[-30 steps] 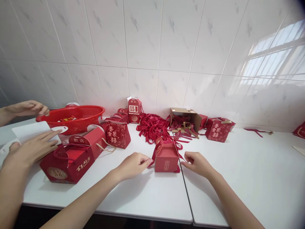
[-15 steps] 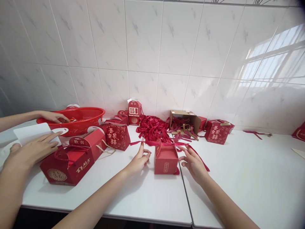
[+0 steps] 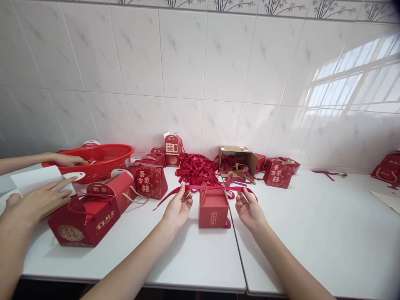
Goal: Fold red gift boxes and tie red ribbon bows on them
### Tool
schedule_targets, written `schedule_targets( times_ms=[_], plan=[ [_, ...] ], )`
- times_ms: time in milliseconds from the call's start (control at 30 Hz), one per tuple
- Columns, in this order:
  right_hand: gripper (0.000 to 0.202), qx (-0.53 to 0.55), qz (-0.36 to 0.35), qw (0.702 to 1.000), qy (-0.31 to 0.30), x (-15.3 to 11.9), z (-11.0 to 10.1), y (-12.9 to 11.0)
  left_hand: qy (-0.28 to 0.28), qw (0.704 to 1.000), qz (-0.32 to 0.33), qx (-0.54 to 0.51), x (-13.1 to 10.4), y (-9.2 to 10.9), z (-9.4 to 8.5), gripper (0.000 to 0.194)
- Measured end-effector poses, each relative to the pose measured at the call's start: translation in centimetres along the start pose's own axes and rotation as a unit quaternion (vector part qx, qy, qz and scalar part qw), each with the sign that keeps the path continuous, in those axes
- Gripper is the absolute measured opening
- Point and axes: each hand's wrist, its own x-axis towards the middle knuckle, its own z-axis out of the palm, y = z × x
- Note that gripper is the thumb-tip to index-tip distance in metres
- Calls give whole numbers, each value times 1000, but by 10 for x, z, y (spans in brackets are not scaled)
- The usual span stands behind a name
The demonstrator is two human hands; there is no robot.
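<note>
A small red gift box stands upright on the white table, between my two hands. A red ribbon runs across the top of the box and out to both sides. My left hand pinches the ribbon left of the box, and its loose end trails further left. On the other side my right hand pinches the ribbon between thumb and fingers, with a short end hanging past it. A bit of red shows at the box's lower right corner.
Behind the box lies a heap of red ribbons beside an open carton of ribbons and straps. Several red boxes stand around. At left, a co-worker's hands handle white card and reach into a red plastic basket.
Both my hands have closed on the ribbon and now hold it stretched across the box top. The view has tilted up slightly. The box stays in place.
</note>
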Motion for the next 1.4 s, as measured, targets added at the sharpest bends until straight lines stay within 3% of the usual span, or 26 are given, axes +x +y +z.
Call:
schedule_targets(
  times_ms=[167,267,367,533,833,1067,1167,1400],
  plan=[
    [21,-33,-38,998,27,1,5,-12,7,995,88,39,3,14,7,14],
    [24,-69,-102,992,20,1,12,-26,-31,984,146,96,5,26,16,27],
    [28,-114,-178,977,9,1,24,-46,-76,962,203,168,6,37,30,42],
    [33,-185,-247,950,-46,-1,52,-78,-133,916,270,266,5,53,56,40],
    [36,-216,-274,928,-128,-7,102,-97,-198,866,300,347,0,67,84,44],
    [32,-205,-283,922,-164,-12,118,-96,-220,848,312,368,-6,73,94,37],
    [31,-200,-283,922,-174,-13,120,-95,-226,852,309,357,-6,74,98,38],
    [26,-182,-281,926,-172,-11,121,-92,-221,892,264,293,-4,69,104,44]
  ],
)
